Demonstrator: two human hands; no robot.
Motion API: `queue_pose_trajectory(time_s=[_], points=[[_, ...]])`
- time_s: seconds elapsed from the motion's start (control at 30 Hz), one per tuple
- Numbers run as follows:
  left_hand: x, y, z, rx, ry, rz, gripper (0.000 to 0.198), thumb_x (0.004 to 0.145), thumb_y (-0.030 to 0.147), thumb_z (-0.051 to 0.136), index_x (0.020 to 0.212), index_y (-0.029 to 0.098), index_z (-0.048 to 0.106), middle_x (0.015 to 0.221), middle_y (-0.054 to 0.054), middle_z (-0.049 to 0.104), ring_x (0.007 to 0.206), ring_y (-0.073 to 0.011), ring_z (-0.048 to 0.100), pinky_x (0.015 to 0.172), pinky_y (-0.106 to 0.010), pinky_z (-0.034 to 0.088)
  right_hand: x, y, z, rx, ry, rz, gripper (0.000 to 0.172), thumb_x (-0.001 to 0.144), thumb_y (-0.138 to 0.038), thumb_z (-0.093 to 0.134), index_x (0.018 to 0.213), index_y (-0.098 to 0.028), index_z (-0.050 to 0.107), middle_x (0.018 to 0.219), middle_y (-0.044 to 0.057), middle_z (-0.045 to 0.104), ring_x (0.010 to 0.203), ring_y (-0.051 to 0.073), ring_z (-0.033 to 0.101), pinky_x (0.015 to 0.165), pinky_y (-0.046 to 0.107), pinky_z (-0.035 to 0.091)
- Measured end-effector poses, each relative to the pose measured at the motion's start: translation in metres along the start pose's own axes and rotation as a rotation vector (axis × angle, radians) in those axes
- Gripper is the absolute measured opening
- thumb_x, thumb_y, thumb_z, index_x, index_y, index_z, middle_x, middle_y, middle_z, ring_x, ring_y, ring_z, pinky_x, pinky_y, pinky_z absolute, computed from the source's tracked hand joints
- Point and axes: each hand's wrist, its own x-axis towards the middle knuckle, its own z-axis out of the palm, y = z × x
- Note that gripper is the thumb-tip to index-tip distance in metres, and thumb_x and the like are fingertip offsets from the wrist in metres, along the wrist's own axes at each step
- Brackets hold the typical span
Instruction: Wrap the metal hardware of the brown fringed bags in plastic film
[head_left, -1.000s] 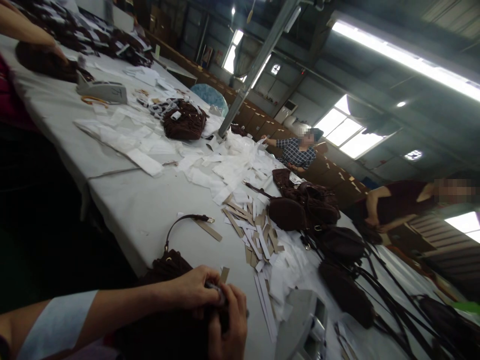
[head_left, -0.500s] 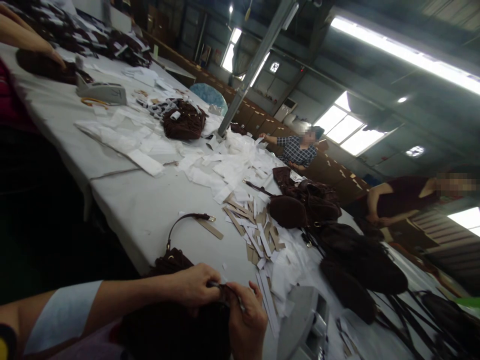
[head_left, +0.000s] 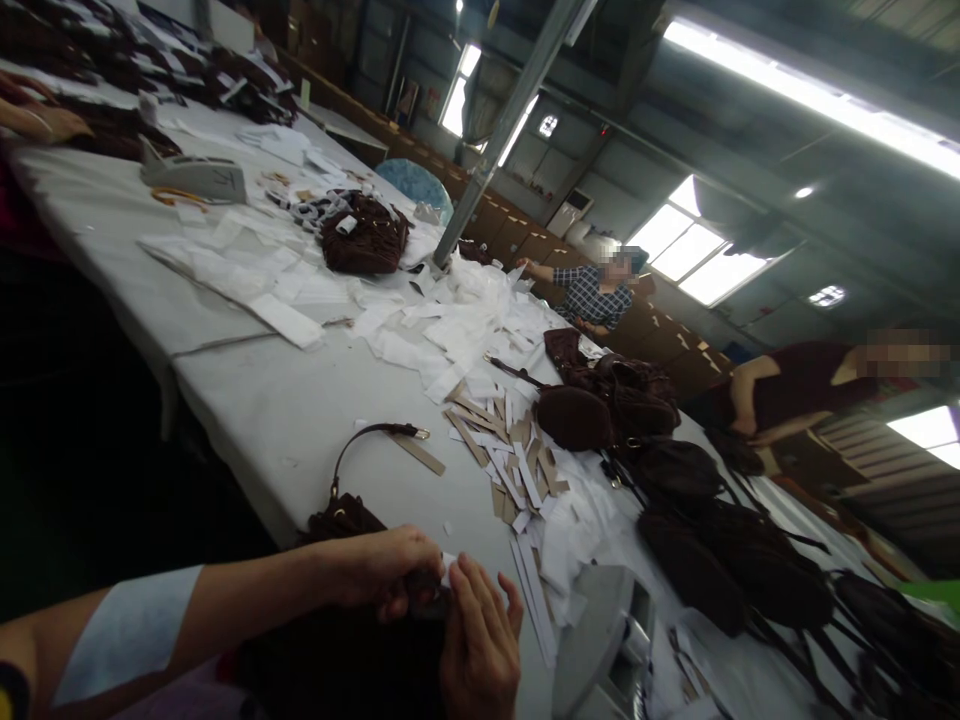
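Observation:
A dark brown handbag (head_left: 341,650) lies at the near edge of the white table (head_left: 300,410), its strap (head_left: 367,440) curling up onto the cloth. My left hand (head_left: 386,570) is closed in a pinch on the bag's top edge. My right hand (head_left: 480,645) rests beside it on the bag with fingers stretched out and close together, touching a small white slip (head_left: 448,568) at the fingertips.
Loose white and tan paper strips (head_left: 517,470) lie just beyond my hands. A grey tape dispenser (head_left: 604,640) stands at the right. A row of dark brown bags (head_left: 675,480) runs along the far side. Two other people work across the table. Another person's hand (head_left: 30,115) is at top left.
My right hand has gone from a pinch at the bag's edge to flat, extended fingers. A far-side bag has shifted. The view has drifted slightly.

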Motion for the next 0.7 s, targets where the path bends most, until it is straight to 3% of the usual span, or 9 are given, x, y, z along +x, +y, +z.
queue_pose_trajectory(time_s=[0.17,0.27,0.3,0.37,0.43,0.47,0.5,0.57,0.7], points=[[-0.005,0.002,0.012,0.208,0.06,0.072,0.023,0.071,0.038,0.054,0.064,0.018,0.049,0.05,0.005,0.048,0.025,-0.0065,0.034,0.024,-0.017,0.021,-0.01,-0.01,0.005,-0.052,0.025,0.052,0.045,0.088,-0.004,0.05,0.13,-0.02,0.051,0.118,0.01,0.067,0.112,0.021,0.062,0.104,0.044,0.033],[-0.006,-0.004,0.013,0.247,0.12,0.113,0.023,0.074,0.04,0.055,0.07,0.018,0.05,0.051,0.008,0.044,0.026,-0.0035,0.027,0.026,-0.016,0.017,-0.019,-0.012,-0.007,-0.087,-0.015,0.128,0.042,0.089,-0.011,0.052,0.13,-0.021,0.05,0.121,0.01,0.066,0.114,0.022,0.06,0.105,0.045,0.033],[-0.005,-0.007,0.011,0.233,0.125,0.12,0.023,0.075,0.04,0.055,0.072,0.017,0.05,0.052,0.008,0.044,0.026,-0.0025,0.025,0.026,-0.016,0.015,-0.024,-0.008,-0.015,-0.091,0.005,0.217,0.04,0.09,-0.017,0.053,0.129,-0.021,0.052,0.121,0.01,0.066,0.114,0.022,0.06,0.104,0.045,0.035],[-0.003,-0.011,0.005,0.193,0.112,0.109,0.024,0.077,0.04,0.053,0.075,0.017,0.051,0.056,0.006,0.047,0.027,-0.0012,0.022,0.027,-0.017,0.01,-0.038,0.008,-0.041,-0.099,0.155,0.581,0.037,0.09,-0.033,0.053,0.124,-0.02,0.057,0.122,0.009,0.066,0.115,0.023,0.059,0.101,0.042,0.04],[-0.001,-0.013,0.001,0.167,0.081,0.076,0.026,0.079,0.041,0.051,0.073,0.017,0.049,0.055,0.006,0.046,0.028,-0.0013,0.021,0.029,-0.019,0.005,-0.056,0.031,-0.074,-0.125,0.379,1.075,0.05,0.087,-0.054,0.048,0.12,-0.019,0.061,0.124,0.01,0.064,0.117,0.025,0.057,0.098,0.039,0.044],[-0.001,-0.013,0.0,0.157,0.073,0.065,0.027,0.079,0.042,0.051,0.072,0.017,0.049,0.053,0.006,0.044,0.028,-0.0016,0.021,0.029,-0.019,0.004,-0.065,0.044,-0.091,-0.162,0.443,1.225,0.06,0.087,-0.06,0.04,0.123,-0.017,0.059,0.126,0.013,0.062,0.118,0.028,0.056,0.098,0.042,0.043],[-0.001,-0.012,-0.001,0.148,0.068,0.059,0.027,0.079,0.042,0.051,0.071,0.017,0.049,0.051,0.007,0.042,0.028,-0.0019,0.021,0.03,-0.02,0.004,-0.074,0.057,-0.105,-0.178,0.45,1.309,0.067,0.083,-0.065,0.041,0.123,-0.014,0.059,0.124,0.017,0.062,0.116,0.031,0.056,0.097,0.045,0.043],[-0.001,-0.008,0.0,0.13,0.065,0.06,0.027,0.079,0.041,0.052,0.07,0.016,0.05,0.05,0.007,0.042,0.028,-0.0021,0.021,0.031,-0.021,0.004,-0.09,0.081,-0.124,-0.167,0.41,1.446,0.077,0.066,-0.074,0.054,0.105,-0.009,0.07,0.108,0.022,0.069,0.111,0.041,0.057,0.092,0.051,0.043],[-0.001,-0.001,0.002,0.108,0.054,0.072,0.024,0.075,0.038,0.055,0.071,0.014,0.053,0.057,0.003,0.051,0.028,-0.0015,0.023,0.03,-0.022,0.006,-0.108,0.108,-0.125,0.023,0.317,1.555,0.058,0.046,-0.067,0.07,0.068,-0.013,0.074,0.077,0.019,0.073,0.087,0.041,0.066,0.068,0.045,0.051]])
